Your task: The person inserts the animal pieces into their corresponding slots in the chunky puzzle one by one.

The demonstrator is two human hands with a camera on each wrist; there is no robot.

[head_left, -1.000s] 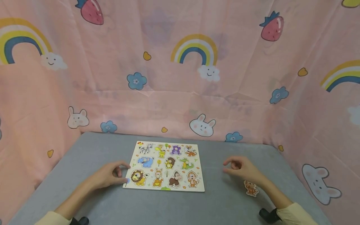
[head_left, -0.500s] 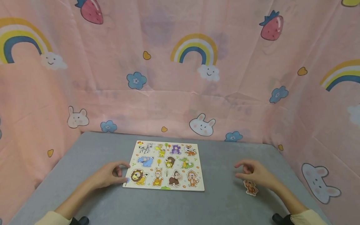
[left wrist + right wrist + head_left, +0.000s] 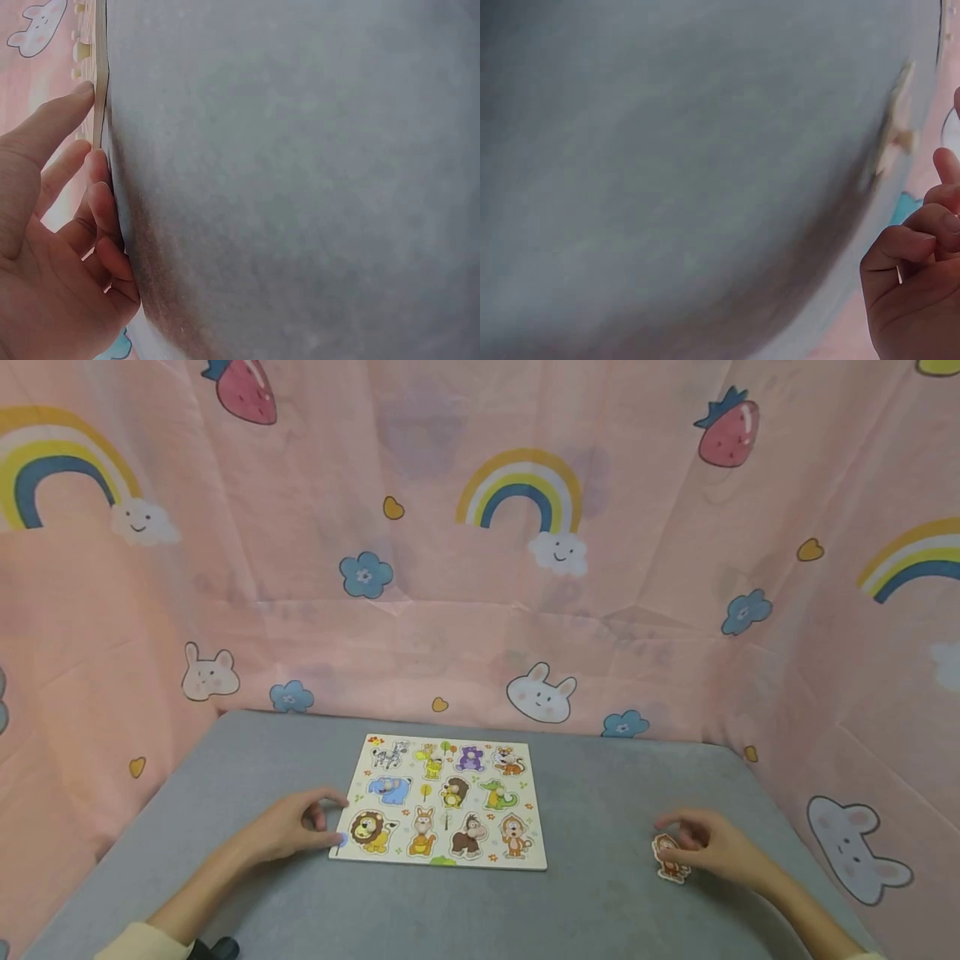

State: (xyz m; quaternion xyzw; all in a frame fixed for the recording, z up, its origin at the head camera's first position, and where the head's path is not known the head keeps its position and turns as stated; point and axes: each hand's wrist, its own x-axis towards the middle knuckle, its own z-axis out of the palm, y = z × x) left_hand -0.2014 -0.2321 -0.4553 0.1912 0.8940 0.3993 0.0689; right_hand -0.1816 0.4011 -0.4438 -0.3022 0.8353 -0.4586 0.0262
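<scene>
A white animal peg puzzle board (image 3: 467, 853) lies on the grey table, with knobbed animal pieces in it and a monkey picture (image 3: 514, 837) at its near right corner. My left hand (image 3: 288, 828) rests at the board's left edge, thumb and index fingertips spread along it. In the left wrist view, the thumb (image 3: 64, 116) touches the board's side. To the right lies a loose monkey puzzle piece (image 3: 672, 870), its knob (image 3: 907, 140) showing in the right wrist view. My right hand (image 3: 720, 847) is over that piece, thumb and index finger apart, not gripping it.
A grey table (image 3: 592, 902) carries the board and the loose piece. A pink curtain (image 3: 450, 635) printed with rainbows, rabbits and flowers stands behind the table and along both sides.
My right hand has moved right and toward the near edge, from between the board and the loose monkey piece to over that piece. My left hand and the board have stayed put.
</scene>
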